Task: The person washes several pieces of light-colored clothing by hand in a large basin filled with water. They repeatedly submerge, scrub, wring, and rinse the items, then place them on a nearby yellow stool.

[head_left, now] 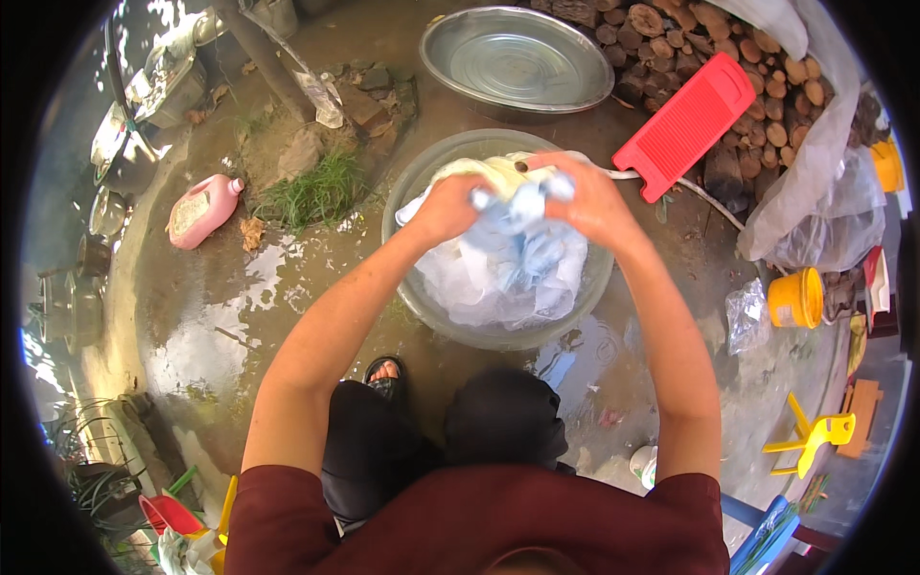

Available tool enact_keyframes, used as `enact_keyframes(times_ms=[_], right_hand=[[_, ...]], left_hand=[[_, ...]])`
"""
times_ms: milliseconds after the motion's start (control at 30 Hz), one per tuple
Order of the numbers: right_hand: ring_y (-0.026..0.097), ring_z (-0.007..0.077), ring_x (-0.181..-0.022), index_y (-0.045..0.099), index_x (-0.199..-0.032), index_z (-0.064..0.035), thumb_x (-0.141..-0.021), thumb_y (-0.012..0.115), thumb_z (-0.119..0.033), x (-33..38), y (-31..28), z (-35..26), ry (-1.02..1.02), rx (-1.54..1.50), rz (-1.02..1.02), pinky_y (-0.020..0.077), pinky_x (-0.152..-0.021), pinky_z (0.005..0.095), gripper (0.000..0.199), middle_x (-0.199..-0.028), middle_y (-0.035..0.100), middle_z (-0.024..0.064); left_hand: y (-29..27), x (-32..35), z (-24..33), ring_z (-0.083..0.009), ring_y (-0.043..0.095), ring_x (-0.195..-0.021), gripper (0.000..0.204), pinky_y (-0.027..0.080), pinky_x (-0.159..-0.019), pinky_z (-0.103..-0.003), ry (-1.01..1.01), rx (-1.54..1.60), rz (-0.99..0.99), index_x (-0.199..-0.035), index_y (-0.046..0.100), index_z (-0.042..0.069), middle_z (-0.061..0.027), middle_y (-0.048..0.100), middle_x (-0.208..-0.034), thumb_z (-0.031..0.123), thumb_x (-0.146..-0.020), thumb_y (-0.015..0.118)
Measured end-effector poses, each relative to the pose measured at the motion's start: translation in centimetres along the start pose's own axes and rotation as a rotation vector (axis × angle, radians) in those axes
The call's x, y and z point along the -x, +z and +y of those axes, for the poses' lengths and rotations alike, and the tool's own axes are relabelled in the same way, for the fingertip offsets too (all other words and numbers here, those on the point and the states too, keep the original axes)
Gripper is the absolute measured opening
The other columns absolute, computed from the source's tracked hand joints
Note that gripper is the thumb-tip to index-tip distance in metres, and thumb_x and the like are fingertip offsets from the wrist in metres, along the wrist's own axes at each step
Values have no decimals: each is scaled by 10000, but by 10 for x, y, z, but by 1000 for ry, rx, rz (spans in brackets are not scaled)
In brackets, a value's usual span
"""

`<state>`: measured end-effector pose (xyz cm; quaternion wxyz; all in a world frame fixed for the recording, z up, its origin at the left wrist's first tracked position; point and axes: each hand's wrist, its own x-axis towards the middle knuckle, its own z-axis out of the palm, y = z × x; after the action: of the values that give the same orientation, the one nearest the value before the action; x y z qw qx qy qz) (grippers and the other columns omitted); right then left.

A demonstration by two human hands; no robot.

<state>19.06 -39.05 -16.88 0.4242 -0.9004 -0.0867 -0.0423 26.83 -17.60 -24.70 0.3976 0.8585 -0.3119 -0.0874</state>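
Observation:
Both my hands grip a wet pale-blue and white cloth [517, 244] over a round grey metal basin [410, 287] on the wet ground. My left hand [446, 206] clutches the cloth's left end. My right hand [586, 196] is closed on its right end. The cloth bunches between my fists and hangs down into the basin, where more white fabric lies. A thin white hose [623, 173] reaches the basin's far rim.
A second empty metal basin [517, 59] sits behind. A red washboard [685, 125] leans on stacked firewood [709, 43]. A pink detergent jug [203, 209] lies at left, a yellow bucket [795, 299] and plastic bags at right. My sandalled foot [385, 376] is below the basin.

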Motion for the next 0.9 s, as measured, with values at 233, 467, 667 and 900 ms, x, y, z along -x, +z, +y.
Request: enact_keyframes(times_ms=[233, 467, 667, 900], right_hand=[[606, 363, -981, 600, -1158, -106, -817, 608, -190, 49, 48, 167, 596, 487, -78, 488, -828, 449, 351, -1025, 651, 198], [593, 377, -1003, 605, -1157, -96, -893, 518, -230, 88, 185, 219, 458, 504, -223, 483, -839, 451, 309, -1138, 605, 174], [634, 277, -895, 614, -1090, -40, -837, 619, -139, 73, 164, 195, 579, 196, -128, 504, -784, 386, 272, -1041, 647, 126], [539, 67, -685, 639, -946, -20, -851, 654, -160, -8, -2, -22, 151, -819, 181, 498, -560, 235, 170, -789, 585, -14]], left_hand=[[39, 31, -139, -343, 609, -951, 374, 508, -811, -401, -381, -567, -14, -1106, 618, 130, -215, 585, -1142, 30, -754, 544], [133, 65, -139, -318, 338, -1338, 621, 297, -1027, -600, 35, -688, -492, -1395, 409, 190, -173, 372, -1421, 150, -796, 569], [89, 27, -120, -364, 350, -1324, 703, 367, -1012, -504, -271, -471, -1010, -1411, 362, 176, -178, 333, -1456, 206, -759, 625], [80, 20, -79, -387, 320, -1337, 1041, 357, -1037, -501, -229, -233, -393, -1451, 265, 147, -243, 364, -1414, 453, -614, 802]])
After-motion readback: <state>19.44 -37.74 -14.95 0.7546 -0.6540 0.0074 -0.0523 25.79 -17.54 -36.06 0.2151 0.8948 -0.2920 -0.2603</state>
